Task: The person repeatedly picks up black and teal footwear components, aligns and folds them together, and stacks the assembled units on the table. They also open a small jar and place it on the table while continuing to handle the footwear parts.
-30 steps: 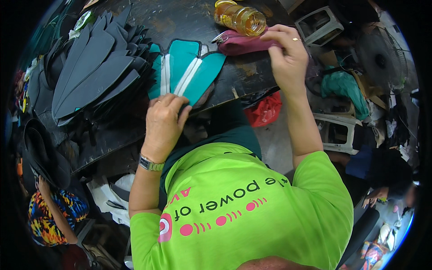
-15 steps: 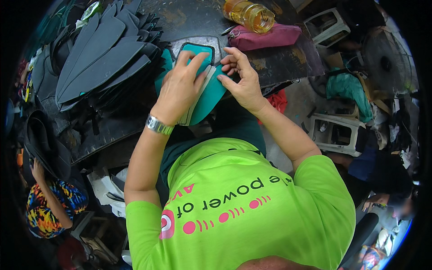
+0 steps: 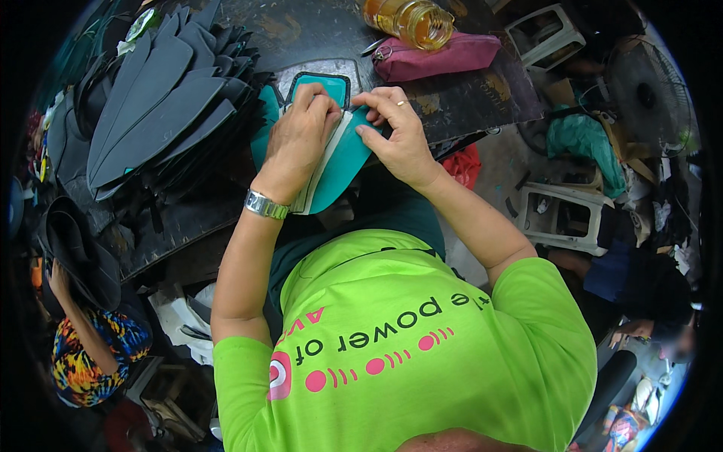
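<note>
A teal, leaf-shaped fabric piece [image 3: 340, 178] lies over the table's near edge, with a pale strip [image 3: 320, 177] running lengthwise along it. At its far end is a teal flap [image 3: 324, 80] with a dark border. My left hand [image 3: 297, 139] is closed in a pinch at the strip's upper part, its fingertips partly hidden behind the knuckles. Curled at the piece's right edge, my right hand [image 3: 403, 143] has its thumb on the teal fabric and its forefinger close to the strip's far end.
A large heap of dark grey leaf-shaped pieces [image 3: 151, 98] covers the table's left side. Beyond my right hand lie a maroon pouch [image 3: 440, 60] and a glass jar [image 3: 422, 24] of amber liquid. A white stool [image 3: 565, 218] stands at right; another person's arm [image 3: 86, 331] is at left.
My left fingers have closed down onto the strip. My right hand has moved slightly left, its fingers curling in to the fabric's edge.
</note>
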{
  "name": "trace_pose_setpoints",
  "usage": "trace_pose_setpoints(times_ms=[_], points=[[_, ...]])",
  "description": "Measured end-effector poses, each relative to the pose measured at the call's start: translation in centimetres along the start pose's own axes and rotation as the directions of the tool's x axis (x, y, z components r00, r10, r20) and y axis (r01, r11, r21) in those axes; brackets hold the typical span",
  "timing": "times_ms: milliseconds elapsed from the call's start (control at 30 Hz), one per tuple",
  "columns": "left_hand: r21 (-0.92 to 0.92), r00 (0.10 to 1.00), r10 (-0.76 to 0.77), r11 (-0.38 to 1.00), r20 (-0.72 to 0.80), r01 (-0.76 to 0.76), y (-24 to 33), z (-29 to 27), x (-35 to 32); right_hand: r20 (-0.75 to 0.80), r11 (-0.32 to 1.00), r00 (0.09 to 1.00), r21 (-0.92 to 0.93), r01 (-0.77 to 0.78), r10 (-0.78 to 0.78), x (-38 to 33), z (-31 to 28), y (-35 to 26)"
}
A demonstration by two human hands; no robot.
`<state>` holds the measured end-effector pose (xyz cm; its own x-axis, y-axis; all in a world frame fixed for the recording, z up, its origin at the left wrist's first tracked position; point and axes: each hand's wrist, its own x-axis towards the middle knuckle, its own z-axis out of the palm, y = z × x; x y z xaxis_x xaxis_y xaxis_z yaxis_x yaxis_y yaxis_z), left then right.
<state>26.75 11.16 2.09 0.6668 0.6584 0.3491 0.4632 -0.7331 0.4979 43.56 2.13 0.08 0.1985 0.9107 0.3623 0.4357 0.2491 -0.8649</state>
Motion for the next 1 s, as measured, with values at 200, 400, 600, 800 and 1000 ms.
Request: trace_pose_setpoints(times_ms=[200, 400, 600, 800, 1000], points=[[-0.014, 0.999, 0.020, 1.000, -0.028, -0.020, 0.1, 0.2, -0.4, 0.029, 0.999, 1.000, -0.048, -0.005, 0.006, 0.1, 0.0, 0.0], [-0.067, 0.999, 0.010, 0.998, -0.033, -0.012, 0.1, 0.1, -0.8, 0.067, 0.986, 0.996, -0.158, 0.061, -0.051, 0.5, 0.0, -0.3], [-0.192, 1.000, 0.018, 0.981, 0.020, -0.014, 0.9, -2.1, -3.3, 0.153, 0.879, 0.963, -0.397, 0.265, -0.221, 0.5, 0.3, -0.5], [-0.033, 0.995, -0.087, 0.996, -0.053, 0.085, 1.1, -4.5, -7.6, 0.207, 0.903, 0.957, -0.337, 0.266, -0.205, 0.2, -0.3, -1.3], [-0.123, 0.998, -0.040, 0.992, -0.039, 0.035, 1.8, -4.1, -9.3, 0.063, 0.993, 0.998, 0.119, 0.017, -0.025, 1.7, -1.5, -2.1]])
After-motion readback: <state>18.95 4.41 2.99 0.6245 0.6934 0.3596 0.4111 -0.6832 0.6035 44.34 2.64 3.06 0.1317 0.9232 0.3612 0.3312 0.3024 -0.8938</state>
